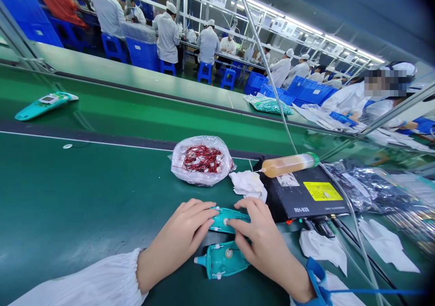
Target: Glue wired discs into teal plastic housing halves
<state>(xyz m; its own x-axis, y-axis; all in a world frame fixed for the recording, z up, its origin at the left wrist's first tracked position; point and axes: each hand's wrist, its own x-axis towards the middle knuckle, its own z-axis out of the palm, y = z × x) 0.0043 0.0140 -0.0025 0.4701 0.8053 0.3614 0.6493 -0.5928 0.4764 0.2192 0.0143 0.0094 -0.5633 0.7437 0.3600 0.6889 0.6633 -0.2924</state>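
Observation:
Two teal plastic shell halves lie on the green tabletop between my hands. On the farther shell half (221, 219), my left hand (183, 227) holds the left end with its fingertips. My right hand (263, 233) is on the right side of that shell, its index fingertip pressed to a small round disc (226, 222) inside. The nearer shell half (222, 261) has its open side up, with another small round disc (229, 253) in it and a light blue tip at its left. My right thumb hides part of its right end.
A plastic bag (200, 179) holds red-wired discs; a crumpled tissue (249, 186) is beside it. An amber-filled syringe (288, 164) lies on a black box (316, 206). A teal device (47, 104) sits on the green belt (136, 111). A blue wrist cord (374, 291) runs right. Co-workers sit beyond.

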